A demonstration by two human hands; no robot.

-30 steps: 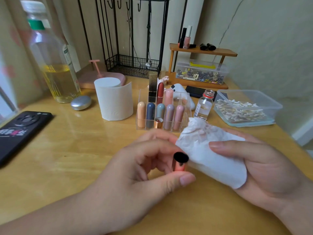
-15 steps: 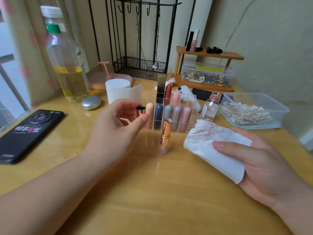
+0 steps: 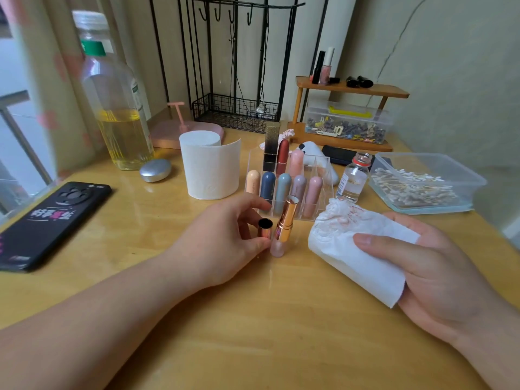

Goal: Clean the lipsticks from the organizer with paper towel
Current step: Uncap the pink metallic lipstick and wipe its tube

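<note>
My left hand [image 3: 225,237] pinches the cap [image 3: 265,228] just beside the upright lipstick [image 3: 284,229]; my right hand [image 3: 439,277] clamps the stained towel [image 3: 351,249] under its thumb.

The table [image 3: 253,319] is made of pale wood under a glossy varnish. The open lipstick [image 3: 284,222] is seen as shiny rose-gold metal above a frosted pink base, and its cap [image 3: 265,229] is glossy too. The organizer [image 3: 322,178] is made of clear, smooth plastic. The paper towel [image 3: 357,249] is soft, embossed white paper.
</note>
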